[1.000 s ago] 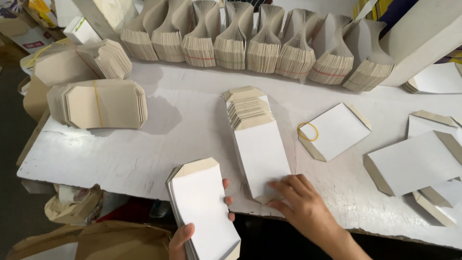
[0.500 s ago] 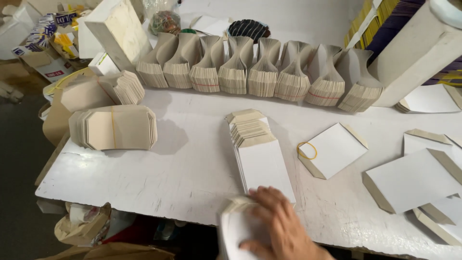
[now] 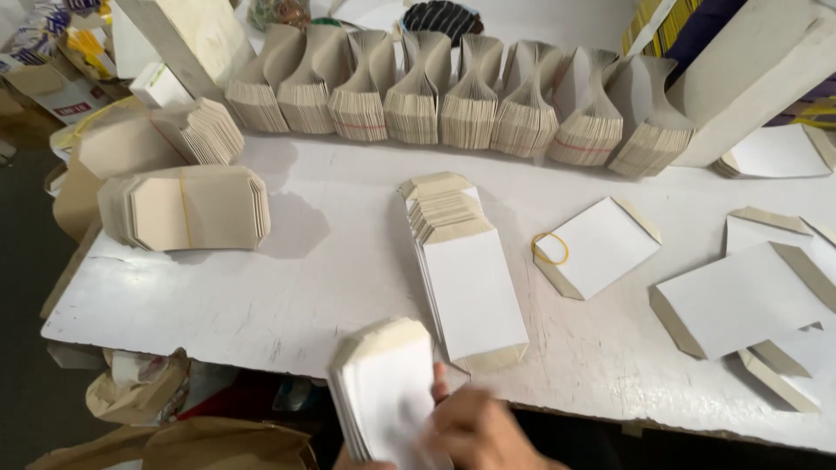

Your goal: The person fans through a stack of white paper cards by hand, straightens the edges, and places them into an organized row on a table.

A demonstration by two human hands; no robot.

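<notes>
- Head view, hands: a small stack of white cards point(image 3: 383, 409) is held at the lower edge of the frame, just off the near edge of the surface point(image 3: 261, 296). The right hand point(image 3: 483, 431) wraps its fingers over the stack's right side and is blurred with motion. Only a sliver of the left hand point(image 3: 348, 459) shows under the stack at the bottom edge; I cannot tell how it grips.
- Head view, relation: the held stack lies left of and nearer than the fanned pile of cards point(image 3: 461, 261) on the surface. The two are close, corner to corner, but apart. Both run long axis away from the person, the held one tilted slightly. The right hand is the nearer to the pile.
- Head view, look: the held cards are white-faced with clipped, beige-edged top corners, flat and thin.
- Head view, surroundings: a yellow rubber band point(image 3: 550, 248) lies on a single card point(image 3: 601, 248); banded bundles point(image 3: 453, 96) line the far edge.
</notes>
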